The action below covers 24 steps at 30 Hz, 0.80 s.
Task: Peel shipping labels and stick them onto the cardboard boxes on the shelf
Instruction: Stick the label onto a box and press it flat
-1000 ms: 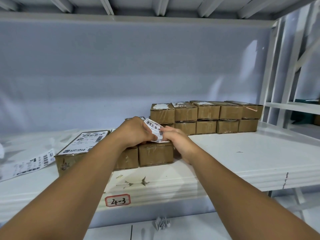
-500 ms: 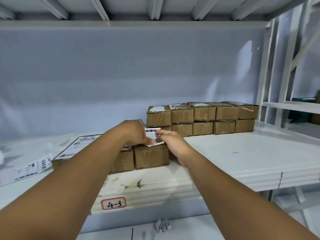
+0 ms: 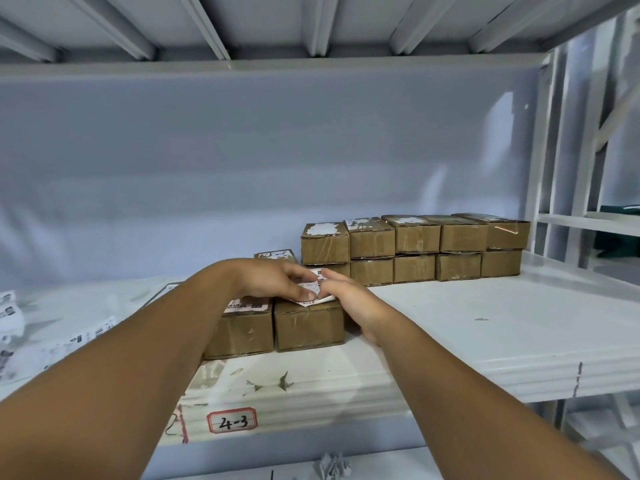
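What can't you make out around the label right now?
Head view only.
Print on the label: too small, blurred, mostly covered by the left hand and right hand.
Whether the label touches the box below: fingers hide the contact.
The far-left box: mostly hidden by the left forearm.
The loose papers: cut off by the left edge.

A: What's the tally?
B: Ten in the stack (image 3: 417, 233) up-right of the tag (image 3: 232, 420), five over five. Two front boxes (image 3: 308, 325) just above the tag, one back box (image 3: 277, 254) farther above it.
A: Hands?
B: Two, left hand (image 3: 273, 278) and right hand (image 3: 349, 299), pinching one label (image 3: 319, 276).
A: Tags?
B: Just that one.
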Tool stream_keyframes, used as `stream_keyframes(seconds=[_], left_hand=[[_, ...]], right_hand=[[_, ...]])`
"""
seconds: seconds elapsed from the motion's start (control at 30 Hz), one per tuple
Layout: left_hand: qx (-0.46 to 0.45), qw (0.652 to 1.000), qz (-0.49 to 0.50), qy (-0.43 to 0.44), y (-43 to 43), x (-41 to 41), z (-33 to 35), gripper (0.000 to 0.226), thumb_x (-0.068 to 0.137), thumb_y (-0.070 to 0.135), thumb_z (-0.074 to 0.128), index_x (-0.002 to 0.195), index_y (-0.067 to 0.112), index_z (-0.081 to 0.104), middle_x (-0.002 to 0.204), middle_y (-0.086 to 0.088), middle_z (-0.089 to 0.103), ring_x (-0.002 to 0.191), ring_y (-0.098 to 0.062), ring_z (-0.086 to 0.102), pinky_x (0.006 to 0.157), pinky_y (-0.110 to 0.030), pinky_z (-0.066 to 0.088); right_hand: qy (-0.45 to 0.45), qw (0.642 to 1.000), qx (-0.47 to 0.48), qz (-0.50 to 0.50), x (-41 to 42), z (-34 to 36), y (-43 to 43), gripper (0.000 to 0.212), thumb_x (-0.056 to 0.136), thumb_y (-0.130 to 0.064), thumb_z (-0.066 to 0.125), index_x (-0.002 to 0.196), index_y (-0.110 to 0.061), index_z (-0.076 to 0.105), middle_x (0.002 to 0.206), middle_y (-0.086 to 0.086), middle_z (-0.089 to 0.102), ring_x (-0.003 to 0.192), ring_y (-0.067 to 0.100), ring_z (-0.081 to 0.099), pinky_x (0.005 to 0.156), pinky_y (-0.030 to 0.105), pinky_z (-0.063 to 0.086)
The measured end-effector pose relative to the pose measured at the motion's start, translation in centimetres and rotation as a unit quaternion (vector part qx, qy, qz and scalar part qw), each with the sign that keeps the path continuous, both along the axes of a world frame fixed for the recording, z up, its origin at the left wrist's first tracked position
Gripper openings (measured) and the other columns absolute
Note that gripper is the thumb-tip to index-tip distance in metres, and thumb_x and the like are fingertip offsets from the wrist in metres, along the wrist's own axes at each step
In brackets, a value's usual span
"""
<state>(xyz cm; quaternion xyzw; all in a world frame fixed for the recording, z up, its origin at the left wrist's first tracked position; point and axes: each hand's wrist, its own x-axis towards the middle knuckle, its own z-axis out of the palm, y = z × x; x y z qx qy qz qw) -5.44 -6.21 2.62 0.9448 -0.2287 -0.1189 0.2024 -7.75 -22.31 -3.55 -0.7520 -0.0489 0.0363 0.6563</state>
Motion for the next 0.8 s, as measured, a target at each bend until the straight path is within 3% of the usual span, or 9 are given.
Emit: stream_keyframes(seconds=[0.17, 0.4, 0.53, 0.63, 0.73, 0.8], left_hand=[[0.039, 0.999, -0.011, 0.023, 0.3, 0.8, 0.0, 0.087, 0.066, 0.071, 0.062, 0.142, 0.041, 0.031, 0.154, 0.012, 0.021, 0.142, -0.01, 0.018, 0.117, -0.037, 0.014], [-0.012, 1.0, -0.011, 0.014, 0.8, 1.1, -1.4, 0.074, 0.079, 0.062, 0.057, 0.143, 0.04, 0.029, 0.154, 0.011, 0.021, 0.14, -0.009, 0.02, 0.111, -0.026, 0.015], [-0.014, 1.0, 0.0, 0.017, 0.8, 0.7, -1.2, 0.102, 0.047, 0.08, 0.059, 0.14, 0.046, 0.032, 0.153, 0.013, 0.023, 0.14, -0.008, 0.02, 0.115, -0.031, 0.014], [-0.005, 1.0, 0.0, 0.005, 0.8, 0.6, -1.4, 0.106, 0.043, 0.083, 0.054, 0.14, 0.047, 0.031, 0.153, 0.015, 0.023, 0.14, -0.007, 0.021, 0.116, -0.033, 0.014], [0.009, 1.0, -0.002, -0.015, 0.9, 0.5, -1.5, 0.106, 0.045, 0.085, 0.05, 0.141, 0.048, 0.028, 0.154, 0.016, 0.021, 0.14, -0.007, 0.02, 0.114, -0.031, 0.014], [0.014, 1.0, -0.005, -0.019, 0.8, 0.2, -1.6, 0.104, 0.048, 0.084, 0.05, 0.142, 0.047, 0.026, 0.155, 0.015, 0.019, 0.141, -0.008, 0.018, 0.115, -0.032, 0.013]], right_hand=[[0.013, 0.999, -0.018, 0.031, 0.3, 0.5, -0.2, 0.074, 0.063, -0.029, 0.057, 0.136, -0.036, 0.043, 0.129, 0.0, 0.053, 0.109, 0.014, 0.053, 0.077, 0.025, 0.044], [0.06, 0.993, -0.021, 0.1, 1.2, 1.5, -1.3, 0.063, 0.082, -0.013, 0.055, 0.138, -0.035, 0.038, 0.113, -0.002, 0.058, 0.098, 0.015, 0.058, 0.084, 0.028, 0.049], [0.06, 0.989, -0.047, 0.123, 2.0, 1.6, -1.5, 0.076, 0.078, -0.016, 0.061, 0.144, -0.036, 0.03, 0.108, -0.008, 0.057, 0.102, 0.013, 0.057, 0.089, 0.028, 0.048], [0.066, 0.987, -0.068, 0.132, 2.2, 1.6, -1.7, 0.081, 0.079, -0.021, 0.067, 0.146, -0.039, 0.025, 0.117, -0.006, 0.056, 0.104, 0.012, 0.057, 0.086, 0.028, 0.05], [0.063, 0.983, -0.099, 0.139, 2.4, 1.7, -1.8, 0.098, 0.066, -0.031, 0.073, 0.147, -0.043, 0.019, 0.136, -0.001, 0.046, 0.116, 0.014, 0.052, 0.091, 0.028, 0.048], [0.061, 0.982, -0.108, 0.141, 2.5, 1.6, -1.9, 0.106, 0.058, -0.035, 0.073, 0.147, -0.044, 0.017, 0.137, -0.001, 0.044, 0.116, 0.013, 0.051, 0.09, 0.027, 0.047]])
